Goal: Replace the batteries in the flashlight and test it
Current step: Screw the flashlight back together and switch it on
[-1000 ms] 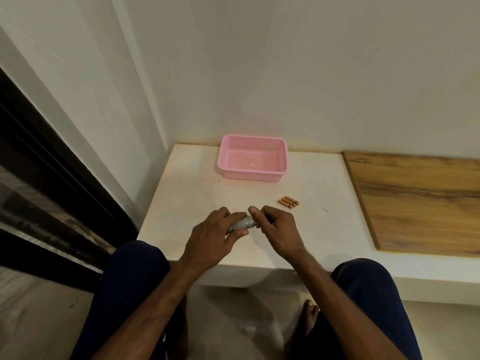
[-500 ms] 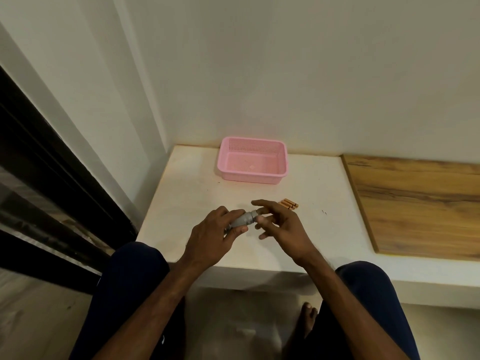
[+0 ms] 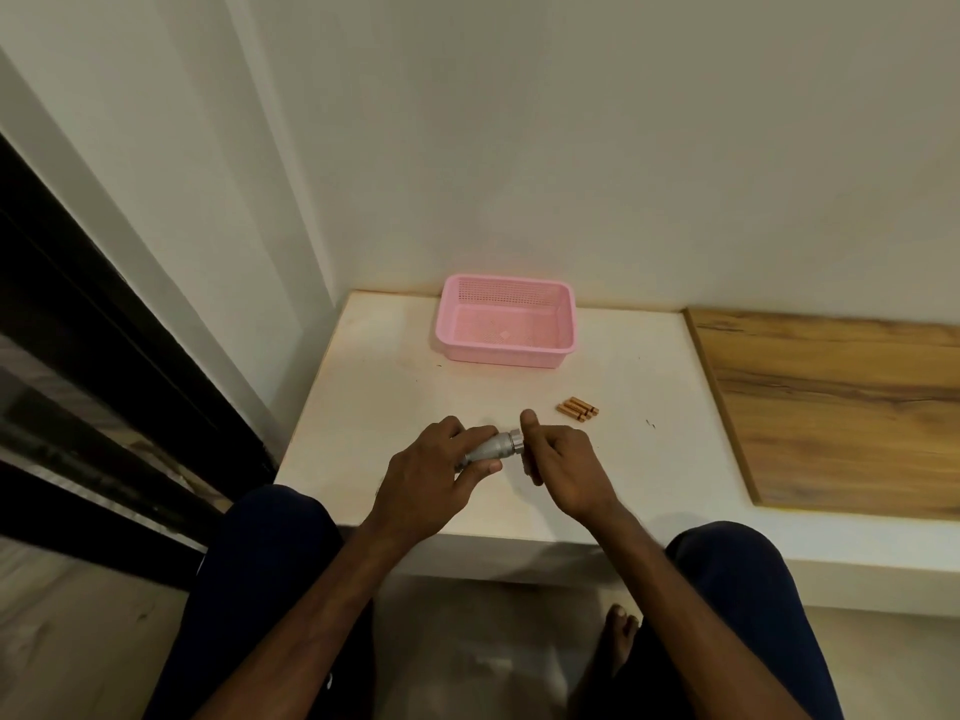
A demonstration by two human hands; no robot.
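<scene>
The head view is the only 1 given, and it looks down past 2 dark-trousered knees onto a white table set in a corner.

The flashlight, a short silver metal barrel, is held just above the near part of the table, lying roughly level with its ribbed end pointing right. The left hand is clenched round the barrel, thumb beneath and fingers over the top. The right hand meets that ribbed end, thumb raised on the far side and fingers curled on the near side, pinching it as if to twist.

Spare batteries, copper-coloured, lie in a tight cluster on the table just beyond the right hand. A pink basket stands further back near the wall, and a wooden board lies to the right.

The flashlight looks rigid, light for its size and smooth along the barrel, so it may slip under torque. The best holds are likely the knurled or ribbed bands: 1 hand fixed on the barrel, the other turning the end. The batteries are small and round, and would probably roll if nudged.
</scene>
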